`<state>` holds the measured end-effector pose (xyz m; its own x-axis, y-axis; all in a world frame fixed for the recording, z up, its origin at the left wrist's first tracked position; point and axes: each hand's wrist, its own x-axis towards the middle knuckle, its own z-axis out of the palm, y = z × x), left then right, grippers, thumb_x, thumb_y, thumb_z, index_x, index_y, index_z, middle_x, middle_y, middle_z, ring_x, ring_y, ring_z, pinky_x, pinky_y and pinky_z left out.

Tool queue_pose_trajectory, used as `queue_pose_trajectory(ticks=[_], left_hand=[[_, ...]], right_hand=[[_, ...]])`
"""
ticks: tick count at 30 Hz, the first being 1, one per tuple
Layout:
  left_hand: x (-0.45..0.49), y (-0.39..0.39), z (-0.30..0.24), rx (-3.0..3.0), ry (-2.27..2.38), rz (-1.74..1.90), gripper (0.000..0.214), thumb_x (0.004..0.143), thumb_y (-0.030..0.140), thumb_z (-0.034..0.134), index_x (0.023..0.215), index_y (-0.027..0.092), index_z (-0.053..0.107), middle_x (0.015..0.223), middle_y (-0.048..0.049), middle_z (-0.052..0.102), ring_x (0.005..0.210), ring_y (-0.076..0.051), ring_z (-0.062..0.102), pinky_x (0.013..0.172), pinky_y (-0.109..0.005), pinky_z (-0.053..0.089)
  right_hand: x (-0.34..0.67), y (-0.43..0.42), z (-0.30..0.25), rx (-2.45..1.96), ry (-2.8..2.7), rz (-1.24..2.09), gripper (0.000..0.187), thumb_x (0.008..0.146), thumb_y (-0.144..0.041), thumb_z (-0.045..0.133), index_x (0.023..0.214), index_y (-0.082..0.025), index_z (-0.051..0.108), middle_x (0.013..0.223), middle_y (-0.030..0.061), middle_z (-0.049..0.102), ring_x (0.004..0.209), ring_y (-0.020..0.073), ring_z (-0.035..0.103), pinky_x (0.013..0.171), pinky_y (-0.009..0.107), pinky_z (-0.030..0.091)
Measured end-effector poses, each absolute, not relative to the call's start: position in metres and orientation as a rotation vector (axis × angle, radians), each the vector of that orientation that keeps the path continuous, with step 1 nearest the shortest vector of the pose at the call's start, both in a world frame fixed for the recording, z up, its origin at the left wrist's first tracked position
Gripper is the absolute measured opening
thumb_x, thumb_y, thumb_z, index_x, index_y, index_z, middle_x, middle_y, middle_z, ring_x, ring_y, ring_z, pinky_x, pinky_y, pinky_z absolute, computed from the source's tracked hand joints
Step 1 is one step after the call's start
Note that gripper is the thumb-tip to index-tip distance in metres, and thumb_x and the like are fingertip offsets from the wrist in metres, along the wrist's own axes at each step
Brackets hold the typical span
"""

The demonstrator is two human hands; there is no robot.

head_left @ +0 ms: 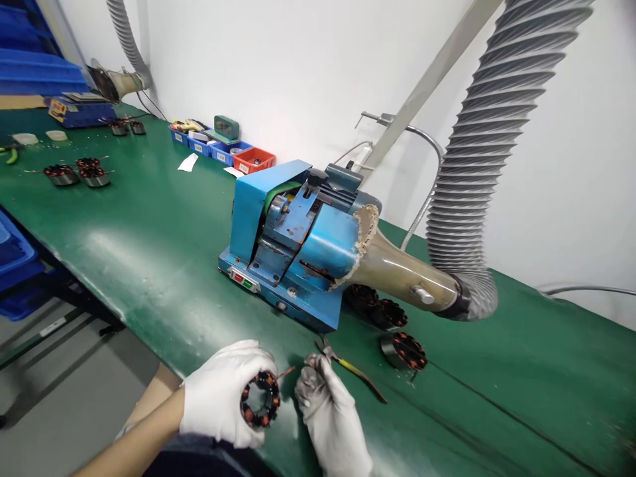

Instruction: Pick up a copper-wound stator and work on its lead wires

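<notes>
My left hand [226, 391], in a white glove, is wrapped round a motor stator [260, 399] with copper windings. The stator's open ring faces up toward me, and a copper wire end [287, 372] sticks out to its right. Just right of that wire, my right hand [325, 411] has its fingers curled together in a glove with grey-stained fingertips. Whatever those fingers hold, if anything, is hidden. Pliers [354, 368] with yellow-and-red handles lie on the table right beyond the right hand. Another stator [403, 351] sits farther right.
A blue belt-driven machine [293, 245] stands ahead, its suction funnel [402, 265] joined to a grey hose [477, 146]. Two stators [387, 314] sit beneath the funnel. More stators [93, 175] rest at left on the green table [163, 238]. Small bins [254, 159] line the wall.
</notes>
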<state>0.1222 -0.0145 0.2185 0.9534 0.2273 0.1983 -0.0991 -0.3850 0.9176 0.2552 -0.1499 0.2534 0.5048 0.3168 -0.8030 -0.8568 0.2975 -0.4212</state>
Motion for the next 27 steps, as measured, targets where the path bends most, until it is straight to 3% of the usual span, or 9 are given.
queue_pose_trajectory(ticks=[3, 5, 10, 14, 24, 27], left_hand=[[0.122, -0.015, 0.219, 1.95, 0.099, 0.328, 0.057, 0.045, 0.026, 0.079, 0.098, 0.02, 0.059, 0.097, 0.0008, 0.06, 0.084, -0.016, 0.052, 0.084, -0.03, 0.039], [0.122, -0.015, 0.218, 1.957, 0.107, 0.317, 0.06, 0.045, 0.027, 0.078, 0.1, 0.021, 0.058, 0.098, 0.0008, 0.059, 0.086, -0.016, 0.051, 0.086, -0.03, 0.038], [0.123, -0.015, 0.218, 1.949, 0.114, 0.259, 0.053, 0.044, 0.026, 0.076, 0.091, 0.021, 0.054, 0.09, 0.0027, 0.057, 0.082, -0.016, 0.048, 0.08, -0.03, 0.037], [0.123, -0.016, 0.219, 1.979, 0.115, 0.272, 0.052, 0.044, 0.025, 0.077, 0.09, 0.019, 0.053, 0.09, 0.0018, 0.056, 0.083, -0.016, 0.048, 0.08, -0.03, 0.038], [0.121, -0.023, 0.215, 2.045, 0.135, 0.446, 0.058, 0.045, 0.028, 0.078, 0.099, 0.018, 0.06, 0.106, -0.0036, 0.061, 0.095, -0.02, 0.056, 0.095, -0.033, 0.04], [0.121, -0.028, 0.216, 2.041, 0.166, 0.449, 0.055, 0.046, 0.026, 0.078, 0.098, 0.017, 0.059, 0.104, -0.0032, 0.062, 0.095, -0.02, 0.056, 0.097, -0.033, 0.04]], right_hand=[[0.245, -0.158, 0.251, -1.06, 0.538, 0.945, 0.063, 0.047, -0.023, 0.091, 0.099, -0.01, 0.059, 0.085, 0.005, 0.063, 0.066, 0.0106, 0.059, 0.057, 0.021, 0.048], [0.24, -0.161, 0.246, -1.21, 0.303, 1.11, 0.062, 0.056, -0.03, 0.089, 0.106, -0.008, 0.06, 0.087, 0.0075, 0.063, 0.064, 0.0109, 0.058, 0.057, 0.022, 0.047], [0.241, -0.154, 0.229, -1.537, 0.053, 1.181, 0.072, 0.044, -0.054, 0.087, 0.088, -0.006, 0.056, 0.064, 0.0036, 0.056, 0.042, 0.0074, 0.044, 0.041, 0.02, 0.033], [0.242, -0.145, 0.233, -1.689, -0.035, 1.156, 0.071, 0.05, -0.069, 0.077, 0.076, -0.007, 0.051, 0.052, 0.0011, 0.048, 0.039, 0.0063, 0.039, 0.041, 0.02, 0.029], [0.233, -0.147, 0.245, -1.724, 0.042, 1.155, 0.071, 0.048, -0.071, 0.075, 0.07, -0.009, 0.048, 0.048, 0.0021, 0.046, 0.037, 0.0062, 0.034, 0.038, 0.02, 0.023], [0.226, -0.149, 0.245, -1.787, 0.062, 1.082, 0.068, 0.054, -0.07, 0.071, 0.072, -0.009, 0.05, 0.047, 0.0013, 0.044, 0.038, 0.006, 0.034, 0.041, 0.02, 0.022]])
